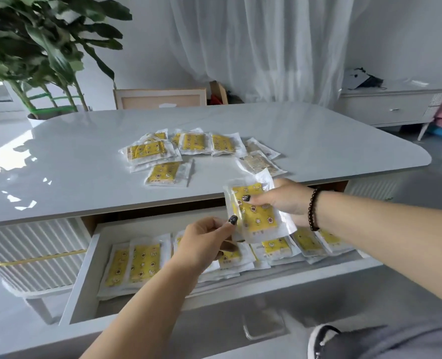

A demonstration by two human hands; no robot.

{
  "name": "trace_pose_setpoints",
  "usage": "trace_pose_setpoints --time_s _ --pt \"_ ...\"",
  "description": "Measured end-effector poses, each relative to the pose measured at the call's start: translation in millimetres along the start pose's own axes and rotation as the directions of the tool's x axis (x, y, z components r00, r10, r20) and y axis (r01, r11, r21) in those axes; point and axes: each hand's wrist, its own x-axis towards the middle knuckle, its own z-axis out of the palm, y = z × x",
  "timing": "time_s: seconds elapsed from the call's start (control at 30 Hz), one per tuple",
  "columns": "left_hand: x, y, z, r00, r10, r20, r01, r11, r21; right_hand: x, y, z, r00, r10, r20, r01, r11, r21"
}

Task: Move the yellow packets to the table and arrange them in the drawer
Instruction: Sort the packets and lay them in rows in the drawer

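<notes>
Head view. My right hand [283, 200] grips one yellow packet [257, 211] above the open drawer [85, 275], thumb pressed on the packet's face, the other fingers curled behind it. The packet is held nearly upright, tilted slightly, just in front of the table [85, 161] edge. My left hand [205, 242] reaches over the drawer, and its thumb and fingertips pinch the lower left corner of the same packet. A dark bead bracelet [313, 208] sits on my right wrist.

Inside the drawer, packets [139, 263] lie flat in overlapping rows: two side by side at the left, more spread toward the right [305, 242], partly hidden under my forearms. The drawer handle [262, 330] shows at the front panel.

On the tabletop, a loose cluster of packets [194, 143] lies well apart from the drawer, some overlapping, one [166, 173] separate and nearest the edge; two at the right [260, 161] look paler.

Behind the table: a plant [46, 47], a chair back [160, 98], a white curtain [253, 42], and a low cabinet [385, 107] at the right.
</notes>
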Motion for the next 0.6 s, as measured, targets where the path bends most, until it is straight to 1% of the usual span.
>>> trace_pose_setpoints --time_s 0.03,0.07,0.1,0.13,0.17,0.2,0.23,0.27,0.3,0.33,0.4,0.47,0.57,0.6 --pt "0.7 -0.2 1.1 1.0 -0.008 0.008 0.008 1.0 0.018 1.8 0.9 -13.2 0.999 0.016 0.041 -0.01 0.99 -0.14" --pt "1.8 -0.4 1.5 1.0 -0.019 0.006 0.019 0.999 0.036 1.5 2.7 -26.8 0.995 0.056 0.078 -0.029 0.949 -0.313" --pt "3.4 -0.9 1.7 0.999 -0.034 -0.003 0.034 0.998 0.046 2.9 9.0 -39.4 0.99 0.113 0.084 -0.057 0.868 -0.492" --pt "5.1 -2.3 0.8 0.999 -0.052 -0.017 0.052 0.997 0.05 4.1 17.1 -49.6 0.979 0.189 0.075 -0.09 0.736 -0.671" --pt "6.8 -3.4 0.0 0.997 -0.069 -0.029 0.07 0.996 0.055 6.8 26.6 -58.0 0.964 0.264 0.039 -0.124 0.573 -0.81" --pt "8.6 -4.3 -0.6 0.996 -0.084 -0.037 0.086 0.994 0.065 11.9 35.7 -63.5 0.948 0.317 -0.021 -0.162 0.427 -0.89" --pt "10.3 -5.2 -0.9 0.994 -0.097 -0.042 0.1 0.992 0.075 17.6 44.5 -68.8 0.94 0.331 -0.079 -0.194 0.331 -0.923" --pt "11.4 -5.8 -0.9 0.993 -0.108 -0.042 0.111 0.99 0.084 22.7 51.0 -73.0 0.934 0.328 -0.14 -0.244 0.303 -0.921" --pt "12.1 -6.3 -0.7 0.993 -0.116 -0.038 0.119 0.989 0.088 27.8 55.2 -77.4 0.931 0.308 -0.197 -0.299 0.334 -0.894" --pt "12.7 -6.8 -0.6 0.992 -0.122 -0.034 0.125 0.988 0.091 31.5 56.6 -81.2 0.928 0.282 -0.243 -0.345 0.41 -0.844" --pt "13.6 -7.4 -0.3 0.991 -0.131 -0.036 0.134 0.987 0.092 43.1 64.2 -87.4 0.928 0.245 -0.28 -0.372 0.558 -0.742" --pt "14.1 -8.5 -0.7 0.99 -0.136 -0.039 0.14 0.986 0.092 53.3 76.6 -88.3 0.925 0.261 -0.275 -0.379 0.624 -0.683" --pt "14.0 -8.9 -1.1 0.989 -0.148 -0.025 0.15 0.985 0.09 63.2 92.5 -82.6 0.927 0.265 -0.265 -0.374 0.698 -0.611" --pt "14.0 -9.0 -1.2 0.988 -0.154 -0.019 0.155 0.984 0.089 65.6 97.6 -81.1 0.93 0.26 -0.259 -0.366 0.707 -0.605"
